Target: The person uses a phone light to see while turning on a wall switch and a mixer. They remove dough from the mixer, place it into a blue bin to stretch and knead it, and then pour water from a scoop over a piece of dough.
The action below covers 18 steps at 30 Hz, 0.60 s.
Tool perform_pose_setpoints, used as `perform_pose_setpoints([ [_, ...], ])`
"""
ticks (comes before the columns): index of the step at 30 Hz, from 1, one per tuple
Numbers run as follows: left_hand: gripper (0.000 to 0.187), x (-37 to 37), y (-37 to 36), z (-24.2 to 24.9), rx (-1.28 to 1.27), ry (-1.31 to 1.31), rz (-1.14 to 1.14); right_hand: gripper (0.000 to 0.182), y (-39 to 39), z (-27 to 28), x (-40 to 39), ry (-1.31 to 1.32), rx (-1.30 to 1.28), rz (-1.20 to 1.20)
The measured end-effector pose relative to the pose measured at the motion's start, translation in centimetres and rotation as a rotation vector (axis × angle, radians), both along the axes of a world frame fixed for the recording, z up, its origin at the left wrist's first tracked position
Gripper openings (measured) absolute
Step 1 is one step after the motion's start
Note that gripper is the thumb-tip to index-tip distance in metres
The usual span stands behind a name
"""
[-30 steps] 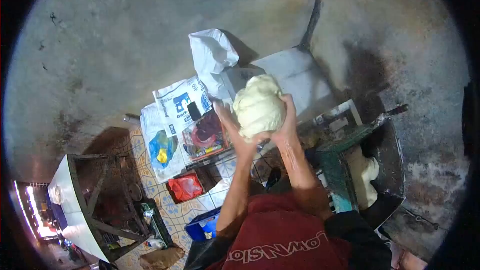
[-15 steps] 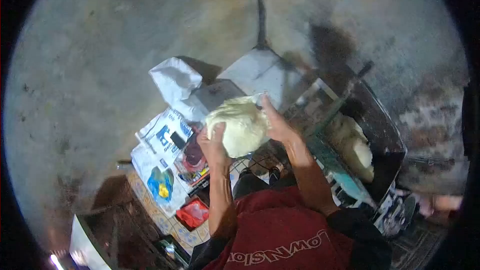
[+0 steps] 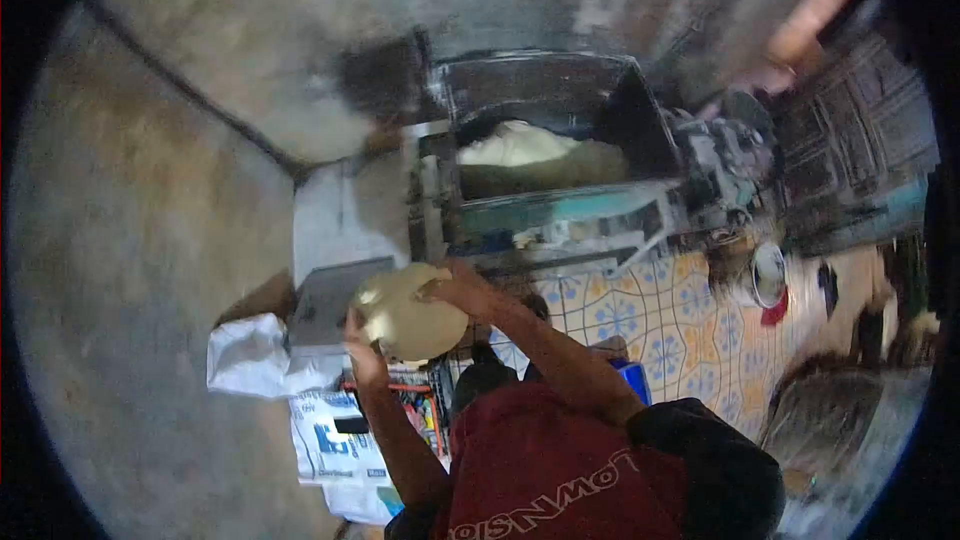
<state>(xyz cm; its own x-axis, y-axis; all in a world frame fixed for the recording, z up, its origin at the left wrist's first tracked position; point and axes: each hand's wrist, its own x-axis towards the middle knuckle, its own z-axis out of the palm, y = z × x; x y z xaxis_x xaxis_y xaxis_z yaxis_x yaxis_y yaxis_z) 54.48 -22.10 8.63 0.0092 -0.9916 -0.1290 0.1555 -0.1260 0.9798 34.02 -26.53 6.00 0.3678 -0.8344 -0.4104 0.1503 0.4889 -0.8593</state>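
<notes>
Head view: blurred throughout, small detail is hard to read.
Dough [image 3: 405, 315]: a pale round lump, held up in the air in front of the person's chest, between both hands, above the floor clutter.
Left hand [image 3: 362, 337]: pressed against the lower left side of the dough, fingers curled onto it, gripping it from below.
Right hand [image 3: 455, 290]: laid on the upper right side of the dough, fingers spread over its top, clasping it.
Arms: both bare, reaching forward from a red shirt [image 3: 540, 470] with white lettering.
Scale [image 3: 330, 290]: a grey flat platform just left of the dough and behind it; whether the dough touches it cannot be told.
Mixer [image 3: 550, 155]: a dark metal trough beyond the hands, well apart from them, with a teal front edge.
Second dough [image 3: 520, 148]: a pale mass lying inside the trough.
White bag [image 3: 250, 358]: crumpled, on the floor left of the left hand, near the scale.
Printed sack [image 3: 330, 440]: white with blue print, flat on the floor below the white bag, beside the left forearm.
Packets [image 3: 425, 410]: colourful small items under the dough, between the forearms; too blurred to identify.
Tiled floor [image 3: 660, 325]: yellow and blue pattern, right of the right arm.
Wall [image 3: 150, 200]: bare grey concrete, filling the left side.
Right edge: dark clutter, too smeared to tell apart.
</notes>
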Motion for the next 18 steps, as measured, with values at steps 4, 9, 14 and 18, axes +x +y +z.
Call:
perform_pose_setpoints([
  [4,0.053,-8.3,0.4,0.2,0.091,-0.233,-0.188,0.047,1.6,1.2,-7.0,-0.022,-0.265,0.139],
  [9,0.033,-22.4,0.5,4.0,0.134,-0.155,-0.285,0.063,7.5,2.1,-18.8,-0.155,-0.002,-0.106],
  [14,0.054,-34.0,1.7,4.1,0.357,0.231,-0.403,0.066,16.0,-1.0,-30.4,-0.575,-0.089,-0.725],
  [18,0.074,-46.6,4.2,3.3,0.515,0.114,-0.666,0.073,20.2,1.7,-39.0,0.370,-0.508,-0.855],
])
